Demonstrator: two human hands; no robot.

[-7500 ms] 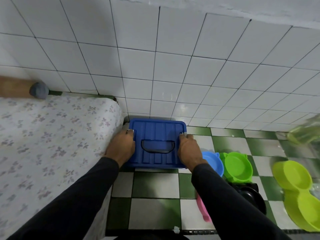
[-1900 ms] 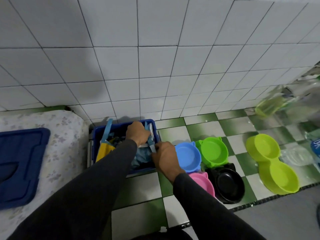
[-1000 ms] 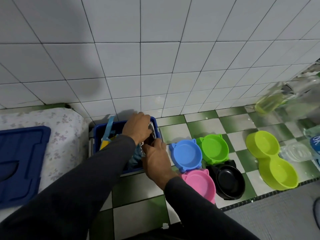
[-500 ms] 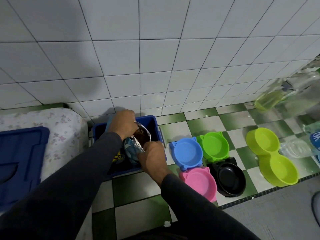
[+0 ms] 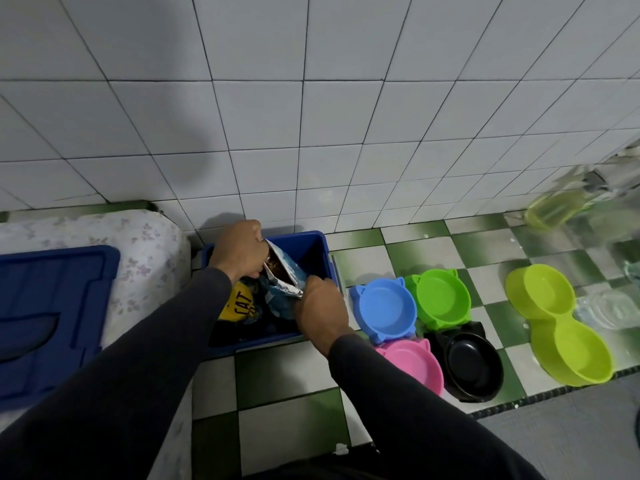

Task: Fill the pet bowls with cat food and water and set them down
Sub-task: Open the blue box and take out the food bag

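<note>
An open blue cat food bag (image 5: 284,276) with brown kibble showing at its mouth is held up over the blue storage bin (image 5: 317,249). My left hand (image 5: 239,252) grips the bag's upper edge and my right hand (image 5: 320,311) grips its lower edge. A yellow cat food bag (image 5: 239,305) lies in the bin. On the floor to the right sit a blue bowl (image 5: 385,309), a green bowl (image 5: 441,296), a pink bowl (image 5: 412,363), a black bowl (image 5: 472,365) and a lime double bowl (image 5: 561,322), all with nothing in them.
The bin's blue lid (image 5: 45,317) lies on a floral mattress (image 5: 145,244) at the left. A clear bottle of yellowish liquid (image 5: 557,207) leans by the white tiled wall at the right. A grey mat (image 5: 568,434) covers the floor at the bottom right.
The lid came off the bin and now lies on the mattress. Both hands reached into the bin, took hold of the blue bag and lifted it so its open mouth shows.
</note>
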